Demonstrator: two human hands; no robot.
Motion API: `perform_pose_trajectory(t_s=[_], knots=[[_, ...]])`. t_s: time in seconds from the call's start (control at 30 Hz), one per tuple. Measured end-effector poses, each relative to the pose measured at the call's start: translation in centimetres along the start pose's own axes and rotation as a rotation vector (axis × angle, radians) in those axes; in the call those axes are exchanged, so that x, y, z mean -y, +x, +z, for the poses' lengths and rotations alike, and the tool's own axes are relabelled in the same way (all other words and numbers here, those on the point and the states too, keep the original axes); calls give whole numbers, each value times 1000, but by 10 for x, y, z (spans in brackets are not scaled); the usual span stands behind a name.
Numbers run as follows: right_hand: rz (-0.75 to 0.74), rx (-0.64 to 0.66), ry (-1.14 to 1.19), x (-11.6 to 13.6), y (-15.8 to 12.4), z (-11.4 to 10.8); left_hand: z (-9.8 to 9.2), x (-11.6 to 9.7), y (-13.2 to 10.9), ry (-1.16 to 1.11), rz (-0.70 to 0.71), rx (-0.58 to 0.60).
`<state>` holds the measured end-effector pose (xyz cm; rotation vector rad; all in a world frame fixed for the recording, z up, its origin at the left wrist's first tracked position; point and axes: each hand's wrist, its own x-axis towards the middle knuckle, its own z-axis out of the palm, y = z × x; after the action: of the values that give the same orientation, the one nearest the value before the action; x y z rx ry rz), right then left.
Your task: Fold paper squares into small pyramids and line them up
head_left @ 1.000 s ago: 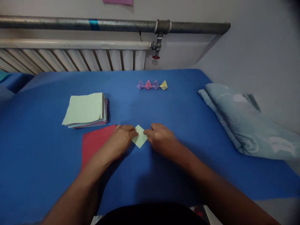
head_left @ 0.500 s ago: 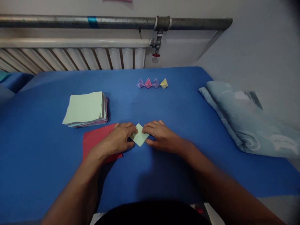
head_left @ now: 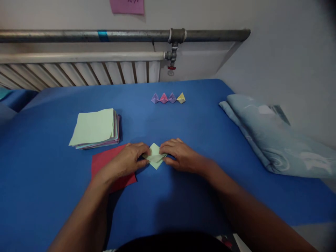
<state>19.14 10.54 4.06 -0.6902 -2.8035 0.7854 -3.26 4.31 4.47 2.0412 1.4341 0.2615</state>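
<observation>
A small pale green folded paper (head_left: 155, 157) lies in a diamond shape on the blue surface, its upper layer lifted in a crease across the middle. My left hand (head_left: 131, 157) pinches its left corner between thumb and fingers. At the right corner, my right hand (head_left: 180, 155) grips the paper the same way. Under my left hand and wrist rests a red paper sheet (head_left: 103, 161), partly covered. To the far left of it sits a stack of coloured paper (head_left: 93, 126) with a pale green sheet on top.
Several small folded paper pieces, purple, pink and yellow (head_left: 181, 98), stand in a row near the back. A folded grey-green blanket (head_left: 273, 136) lies at the right. Behind the blue-covered table (head_left: 199, 122) are a white radiator (head_left: 126, 72) and a metal pipe (head_left: 141, 36).
The flat green diamond now has its top layer bent up along a crosswise fold, with both hands still at its side corners. The view has tilted slightly upward.
</observation>
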Motion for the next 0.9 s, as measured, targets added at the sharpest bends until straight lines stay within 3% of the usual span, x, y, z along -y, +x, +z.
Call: perform_pose_trajectory(t_s=[0.27,0.6,0.9], knots=[[60,-46,-13,1,4,7,1,-5,1,27,-22,-67],[118,-230,36,-5,6,24,7,-5,5,209,-149,-91],[246,-262,111,-6,10,27,10,-2,8,251,-217,-101]])
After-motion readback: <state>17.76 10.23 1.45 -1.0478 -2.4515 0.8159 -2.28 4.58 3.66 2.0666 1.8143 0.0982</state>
